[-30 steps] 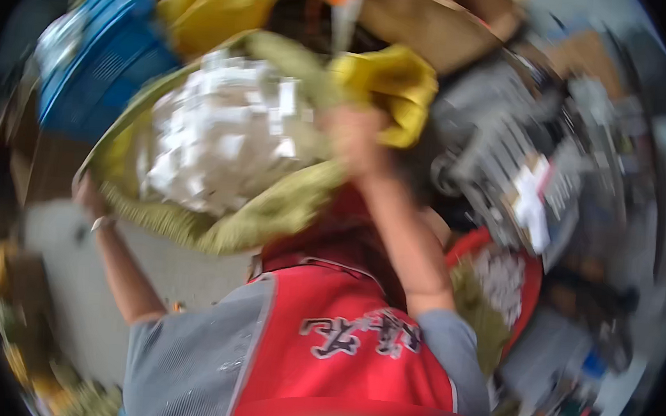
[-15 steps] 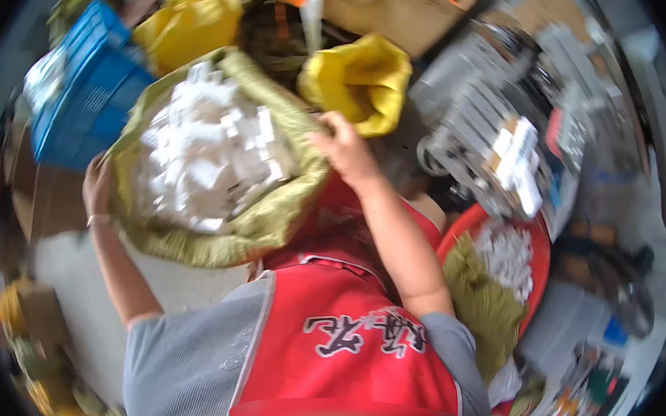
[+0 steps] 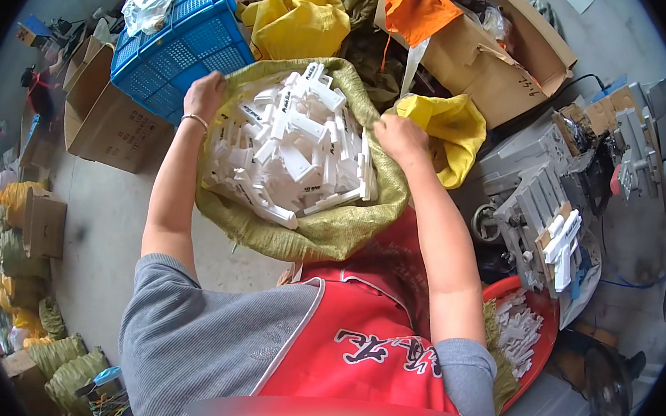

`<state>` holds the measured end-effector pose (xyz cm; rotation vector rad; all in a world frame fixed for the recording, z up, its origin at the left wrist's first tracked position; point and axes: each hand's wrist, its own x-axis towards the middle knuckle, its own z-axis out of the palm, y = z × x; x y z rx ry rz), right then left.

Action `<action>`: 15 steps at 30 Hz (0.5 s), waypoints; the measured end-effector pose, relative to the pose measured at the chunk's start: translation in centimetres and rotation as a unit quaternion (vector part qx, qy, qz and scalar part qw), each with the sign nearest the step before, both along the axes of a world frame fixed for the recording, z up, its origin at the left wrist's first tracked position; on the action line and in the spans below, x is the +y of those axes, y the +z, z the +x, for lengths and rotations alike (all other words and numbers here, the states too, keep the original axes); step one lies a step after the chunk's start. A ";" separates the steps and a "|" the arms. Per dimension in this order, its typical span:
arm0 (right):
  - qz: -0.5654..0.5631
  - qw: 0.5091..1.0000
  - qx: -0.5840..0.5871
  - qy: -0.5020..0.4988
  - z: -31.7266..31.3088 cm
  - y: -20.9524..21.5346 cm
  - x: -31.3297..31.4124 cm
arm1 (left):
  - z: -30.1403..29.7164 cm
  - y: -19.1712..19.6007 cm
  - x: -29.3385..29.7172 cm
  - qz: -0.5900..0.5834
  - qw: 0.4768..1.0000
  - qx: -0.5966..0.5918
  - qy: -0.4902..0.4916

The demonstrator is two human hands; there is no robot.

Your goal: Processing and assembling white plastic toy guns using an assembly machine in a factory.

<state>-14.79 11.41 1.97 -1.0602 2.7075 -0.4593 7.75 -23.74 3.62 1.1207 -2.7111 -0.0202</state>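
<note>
The green woven sack (image 3: 323, 235) of white plastic parts (image 3: 295, 146) has come down against my lap since a second ago, steadier now. My left hand (image 3: 203, 94) and right hand (image 3: 401, 139) grip its rim at opposite sides, beside the blue crate (image 3: 182, 36).

1. The sack (image 3: 323, 235) is olive green with a woven look.
2. The parts (image 3: 295, 146) inside it are white.
3. The crate (image 3: 182, 40) is bright blue with a lattice of small holes.
4. The bags (image 3: 297, 21) are yellow.
5. The cloth (image 3: 415, 7) is orange.
6. The boxes (image 3: 109, 124) are plain brown.
7. The basin (image 3: 545, 346) is red and holds white pieces.
8. The vest (image 3: 357, 343) is red with white piping over a grey shirt (image 3: 197, 338).
</note>
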 end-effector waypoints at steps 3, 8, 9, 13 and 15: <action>-0.223 0.972 0.030 -0.068 -3.1 4.6 0.2 | 0.6 0.9 -5.0 -0.130 0.959 0.252 -0.004; -0.265 0.947 0.099 -0.151 -5.6 3.5 1.6 | 2.8 3.0 -7.8 -0.044 0.918 0.380 0.107; -0.248 0.954 0.103 -0.135 -5.8 2.5 1.8 | 2.9 2.5 -8.1 -0.031 0.926 0.358 0.116; -0.225 0.967 0.055 -0.102 -5.1 2.3 2.8 | 2.5 0.9 -8.4 -0.003 0.943 0.313 0.112; -0.236 0.964 0.066 -0.104 -4.6 2.3 2.9 | 1.4 1.3 -7.4 0.011 0.950 0.298 0.094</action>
